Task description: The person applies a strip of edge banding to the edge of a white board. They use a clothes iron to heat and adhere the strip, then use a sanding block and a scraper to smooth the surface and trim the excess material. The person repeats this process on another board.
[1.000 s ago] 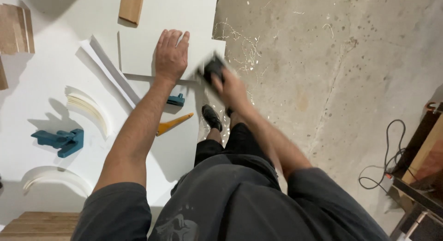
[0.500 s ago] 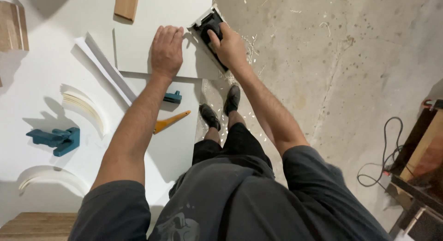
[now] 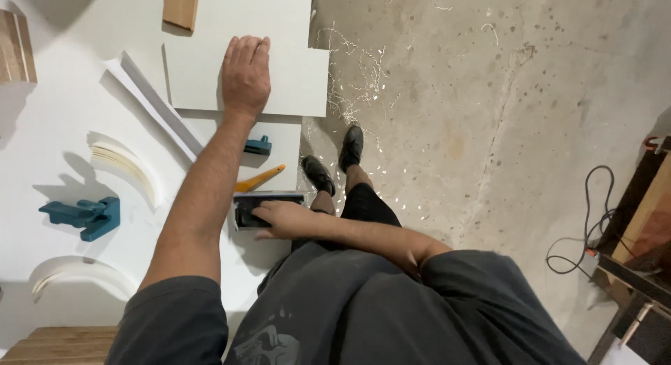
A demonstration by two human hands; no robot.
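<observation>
The right hand (image 3: 279, 218) has pulled the black tool (image 3: 255, 210) from the far board edge to the near edge, gripping it; the left hand (image 3: 246, 75) stays flat on the white board (image 3: 293, 71)

The scene is brightly and evenly lit from above; the white worktop (image 3: 63, 92) is nearly washed out. Soft shadows are cast leftward. Edges are bent by wide-angle distortion; focus is sharp.
</observation>
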